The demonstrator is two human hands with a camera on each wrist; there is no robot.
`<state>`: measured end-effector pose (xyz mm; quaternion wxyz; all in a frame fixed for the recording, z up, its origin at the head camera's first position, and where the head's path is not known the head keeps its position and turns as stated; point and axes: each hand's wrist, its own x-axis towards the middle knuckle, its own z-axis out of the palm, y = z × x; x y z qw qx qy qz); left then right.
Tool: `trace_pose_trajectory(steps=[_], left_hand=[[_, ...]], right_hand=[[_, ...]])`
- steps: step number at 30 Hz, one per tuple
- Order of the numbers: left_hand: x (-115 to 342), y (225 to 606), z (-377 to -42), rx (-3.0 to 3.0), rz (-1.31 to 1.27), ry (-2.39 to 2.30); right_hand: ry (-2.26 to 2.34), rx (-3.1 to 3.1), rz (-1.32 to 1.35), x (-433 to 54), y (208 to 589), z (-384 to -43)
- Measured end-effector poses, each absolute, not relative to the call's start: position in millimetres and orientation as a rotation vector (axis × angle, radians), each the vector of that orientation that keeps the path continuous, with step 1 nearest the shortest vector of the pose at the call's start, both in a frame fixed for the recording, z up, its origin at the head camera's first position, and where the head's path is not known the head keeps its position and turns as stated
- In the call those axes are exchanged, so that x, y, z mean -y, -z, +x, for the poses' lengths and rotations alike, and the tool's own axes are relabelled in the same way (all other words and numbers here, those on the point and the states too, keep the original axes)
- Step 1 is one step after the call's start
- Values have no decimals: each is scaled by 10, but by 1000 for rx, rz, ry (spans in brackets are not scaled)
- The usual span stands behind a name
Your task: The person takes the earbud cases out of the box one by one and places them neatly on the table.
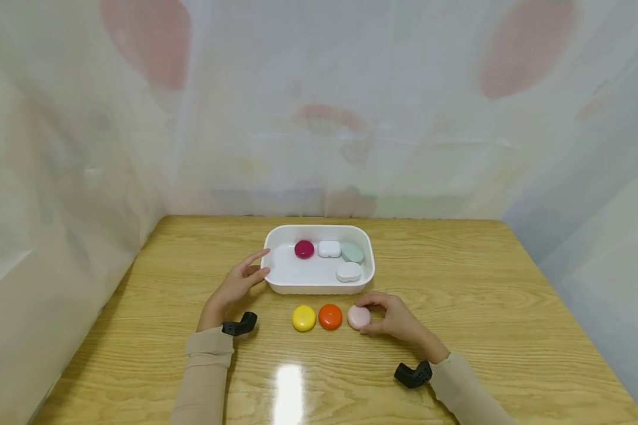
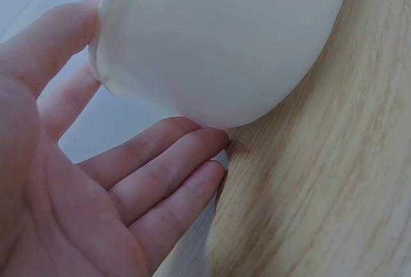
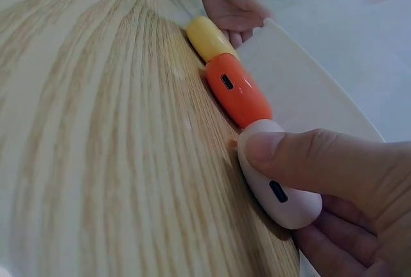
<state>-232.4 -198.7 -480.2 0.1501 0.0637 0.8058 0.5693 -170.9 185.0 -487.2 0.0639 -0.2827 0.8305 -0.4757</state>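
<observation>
Near its left end, my left hand [image 1: 239, 283] holds the white plastic tray [image 1: 297, 290], with thumb and index finger at the rim. In the left wrist view, the other fingers [image 2: 170, 171] lie against the tray's outer wall, low by the table. My right hand [image 1: 395, 319] pinches a round pale pink earbud case [image 1: 358, 317] between thumb and fingers, just in front of the tray. A charging port shows on its side in the right wrist view. Left of it in a row lie an orange-red case [image 1: 330, 317] and a yellow case [image 1: 303, 318].
Inside the tray are a dark red round case [image 1: 304, 249], a white rectangular case [image 1: 329, 249], a pale green case [image 1: 352, 252] and a white oval case [image 1: 348, 271]. They stand on a wooden table [image 1: 457, 277], with pale curtains [image 1: 324, 88] around it.
</observation>
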Motion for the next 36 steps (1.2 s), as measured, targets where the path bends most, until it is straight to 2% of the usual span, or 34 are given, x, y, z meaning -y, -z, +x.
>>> trace_pose_trajectory(steps=[20,30,36], left_hand=[[1983,4779,-2308,-2311,173,-1626],[1969,4778,-2315,-2293,171,-1647],[1971,4785,-2303,-2294,168,-1647]], right_hand=[[1516,-2463,-752,-1848,4817,-1710],[1641,-2441,-902,-1797,4539,-1705],[1637,-2462,-887,-1666,4357,-1735]])
